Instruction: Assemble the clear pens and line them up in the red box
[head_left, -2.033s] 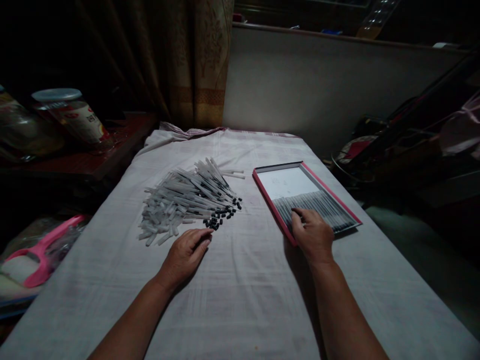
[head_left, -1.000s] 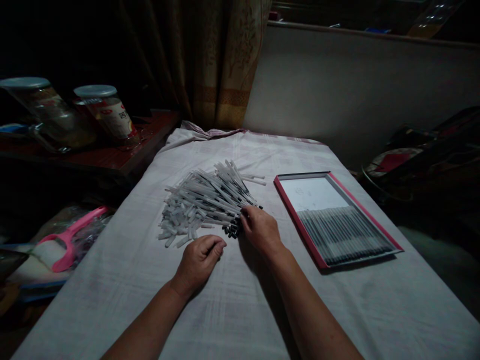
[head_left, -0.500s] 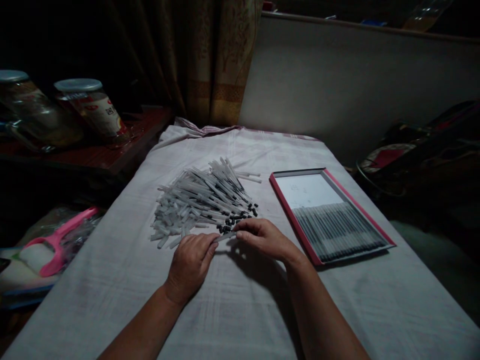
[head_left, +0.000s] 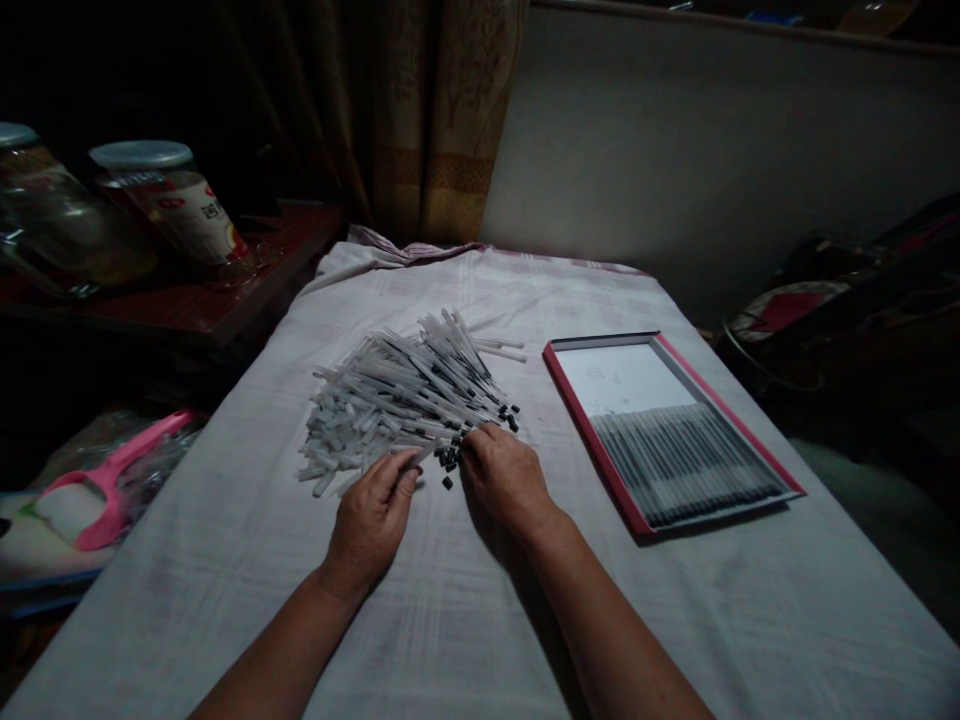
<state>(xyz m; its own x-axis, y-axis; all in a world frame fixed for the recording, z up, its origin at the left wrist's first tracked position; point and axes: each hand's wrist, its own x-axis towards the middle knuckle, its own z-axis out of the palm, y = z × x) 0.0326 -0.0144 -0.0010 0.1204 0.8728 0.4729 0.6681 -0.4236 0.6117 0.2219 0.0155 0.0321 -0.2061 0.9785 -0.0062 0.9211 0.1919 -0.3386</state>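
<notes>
A loose heap of pale pens (head_left: 397,400) lies on the white cloth, with small black caps (head_left: 450,462) scattered at its near edge. My left hand (head_left: 371,515) rests just below the heap, its fingers pinched on one pen (head_left: 424,452) that points up and right. Beside it, my right hand (head_left: 502,478) has its fingers curled down together at the black caps on the heap's edge; the fingertips are hidden. To the right lies a red-rimmed flat box (head_left: 592,425) with a neat row of pens (head_left: 686,460) in its near half.
The cloth-covered table (head_left: 480,620) drops off at right. At left, a dark wooden shelf (head_left: 187,310) holds two lidded jars (head_left: 176,205). Below it lies a pink-handled tool (head_left: 112,480). A curtain (head_left: 442,120) and a pale wall stand behind.
My right hand left the red box and came to the heap. A pen was held between both hands; now the left keeps it and the right is back at the caps.
</notes>
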